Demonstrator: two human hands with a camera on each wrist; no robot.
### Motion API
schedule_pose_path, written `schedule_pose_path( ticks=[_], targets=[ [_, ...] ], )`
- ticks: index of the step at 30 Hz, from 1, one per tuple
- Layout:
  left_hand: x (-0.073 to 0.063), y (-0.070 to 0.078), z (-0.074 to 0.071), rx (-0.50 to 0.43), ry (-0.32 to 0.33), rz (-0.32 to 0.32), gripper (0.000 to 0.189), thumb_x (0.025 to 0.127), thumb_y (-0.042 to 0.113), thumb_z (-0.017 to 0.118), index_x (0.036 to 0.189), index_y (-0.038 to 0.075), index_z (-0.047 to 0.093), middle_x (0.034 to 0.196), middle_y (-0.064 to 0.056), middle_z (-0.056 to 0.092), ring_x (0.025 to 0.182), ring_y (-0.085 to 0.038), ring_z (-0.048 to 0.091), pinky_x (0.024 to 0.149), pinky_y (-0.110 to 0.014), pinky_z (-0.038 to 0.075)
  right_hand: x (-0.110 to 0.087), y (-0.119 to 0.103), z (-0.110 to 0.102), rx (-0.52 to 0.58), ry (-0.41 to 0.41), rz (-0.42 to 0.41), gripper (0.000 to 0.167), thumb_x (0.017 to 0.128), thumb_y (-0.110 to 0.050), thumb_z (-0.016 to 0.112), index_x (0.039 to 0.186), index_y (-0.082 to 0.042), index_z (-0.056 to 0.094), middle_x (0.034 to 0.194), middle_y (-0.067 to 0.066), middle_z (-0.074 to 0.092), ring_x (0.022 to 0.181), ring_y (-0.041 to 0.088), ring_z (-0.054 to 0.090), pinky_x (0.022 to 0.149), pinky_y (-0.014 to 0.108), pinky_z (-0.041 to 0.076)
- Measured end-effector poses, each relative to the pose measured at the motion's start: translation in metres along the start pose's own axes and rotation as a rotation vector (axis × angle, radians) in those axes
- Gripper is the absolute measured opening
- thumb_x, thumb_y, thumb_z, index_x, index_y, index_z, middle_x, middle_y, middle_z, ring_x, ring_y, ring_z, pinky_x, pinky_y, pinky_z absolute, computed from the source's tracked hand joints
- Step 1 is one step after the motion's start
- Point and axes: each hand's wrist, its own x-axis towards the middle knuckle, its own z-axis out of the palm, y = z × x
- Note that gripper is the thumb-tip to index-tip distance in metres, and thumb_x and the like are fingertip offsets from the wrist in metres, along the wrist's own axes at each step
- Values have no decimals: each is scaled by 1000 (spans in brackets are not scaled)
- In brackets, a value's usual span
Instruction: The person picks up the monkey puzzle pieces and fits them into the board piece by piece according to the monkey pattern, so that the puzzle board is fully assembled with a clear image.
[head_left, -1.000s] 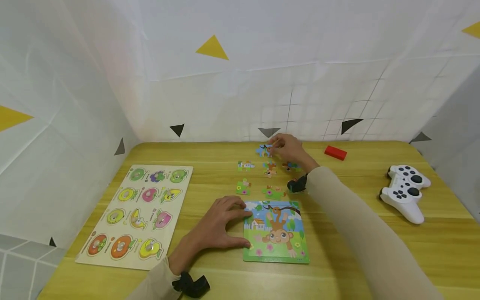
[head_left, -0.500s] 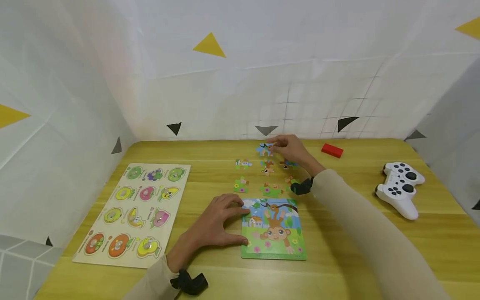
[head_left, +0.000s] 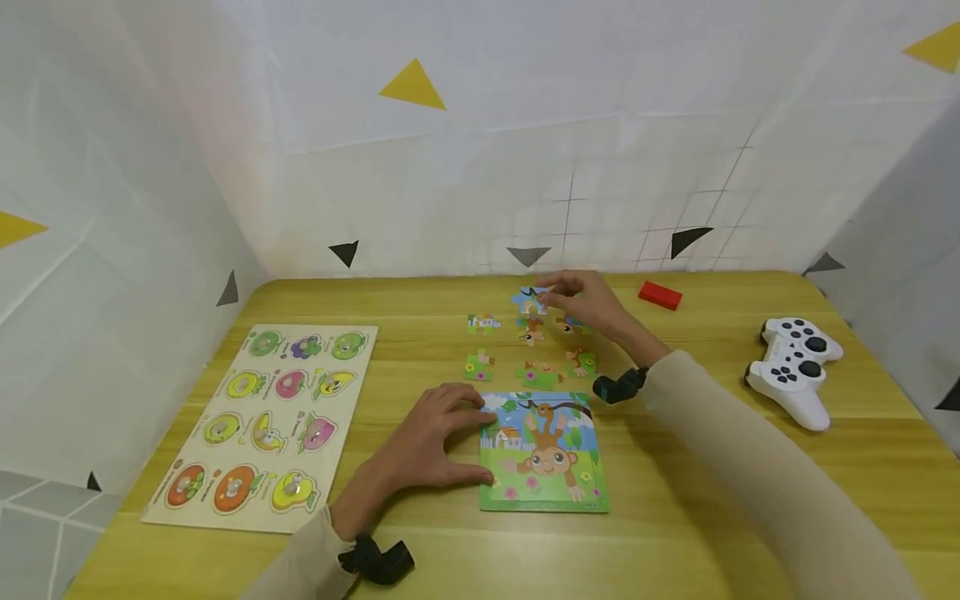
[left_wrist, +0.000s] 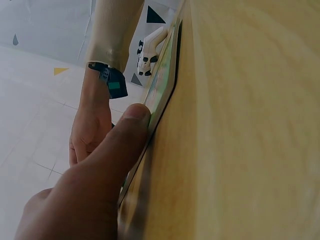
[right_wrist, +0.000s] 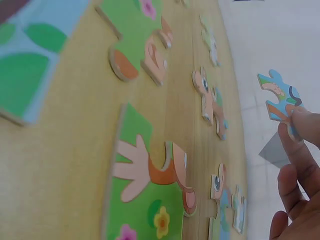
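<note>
My right hand [head_left: 588,304] pinches a blue jigsaw piece [right_wrist: 280,95] between thumb and index finger, raised off the table in the right wrist view. A brown branch and a bit of monkey show on it. Several loose jigsaw pieces [head_left: 540,377] lie below that hand in loose rows. My left hand [head_left: 427,446] rests at the left edge of the monkey picture board [head_left: 543,493], thumb and fingers spread and touching its edge. In the left wrist view, the thumb [left_wrist: 132,117] lies against the board's side. The left fingertips are hidden there.
A fruit knob-puzzle board [head_left: 262,425] lies on the left of the wooden table [head_left: 450,550]. To the right are a red block [head_left: 660,296] and a white game controller [head_left: 793,371]. White patterned sheeting [head_left: 480,167] stands behind the table.
The view has shifted slightly. My right wrist has drawn a little to the right, uncovering a jigsaw piece at the lower right of the rows. The left hand stays at the board's edge.
</note>
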Motion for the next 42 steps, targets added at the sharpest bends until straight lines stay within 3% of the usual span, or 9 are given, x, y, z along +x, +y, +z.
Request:
schedule_pose_path(
  ticks=[4, 9, 17, 26, 32, 37, 42],
  targets=[
    [1, -1, 1, 2, 0, 1, 73, 76, 73, 75, 133, 27, 68, 135, 2, 57, 138, -18, 45, 113, -50, 37, -6, -1, -1, 24, -4, -43, 33, 100, -21, 66, 130, -8, 69, 107, 21, 74, 90, 39, 65, 67, 36, 50],
    [2, -1, 1, 5, 4, 6, 73, 75, 71, 77, 132, 26, 69, 135, 2, 58, 138, -18, 46, 114, -49, 37, -14, -1, -2, 31, -11, -72, 30, 100, -18, 67, 128, -7, 70, 103, 20, 75, 88, 36, 67, 69, 43, 53],
    [3, 1, -1, 1, 18, 19, 73, 74, 71, 78, 131, 26, 70, 134, 1, 58, 138, -19, 46, 114, -50, 37, -32, -6, -3, 39, -4, -52, 27, 100, -23, 67, 125, -13, 72, 99, 18, 74, 89, 37, 63, 63, 31, 43],
    [3, 0, -1, -8, 30, 23, 73, 75, 71, 78, 130, 24, 71, 133, -1, 59, 137, -20, 47, 113, -52, 37, -48, -14, -1, 71, -12, -47, 27, 99, -27, 69, 123, -14, 72, 94, 14, 74, 89, 39, 63, 59, 31, 45],
    [2, -1, -1, -5, 29, 29, 72, 76, 72, 75, 131, 25, 70, 134, 0, 58, 136, -20, 47, 110, -51, 38, -59, -22, 4, 126, -33, -54, 25, 99, -22, 68, 122, -13, 73, 95, 25, 69, 82, 40, 62, 63, 40, 51],
    [1, -1, -1, -7, 22, 27, 72, 77, 73, 74, 132, 26, 69, 134, 0, 58, 137, -19, 46, 111, -51, 38, -69, -23, 10, 144, -51, -45, 23, 100, -22, 67, 122, -17, 73, 95, 26, 67, 81, 40, 57, 62, 33, 47],
    [1, 0, -1, -10, 14, 21, 72, 77, 72, 75, 132, 25, 69, 135, 0, 58, 137, -19, 46, 113, -52, 37, -80, -21, 18, 142, -60, -30, 23, 100, -20, 68, 121, -17, 74, 93, 20, 68, 83, 36, 59, 66, 30, 46]
  ],
)
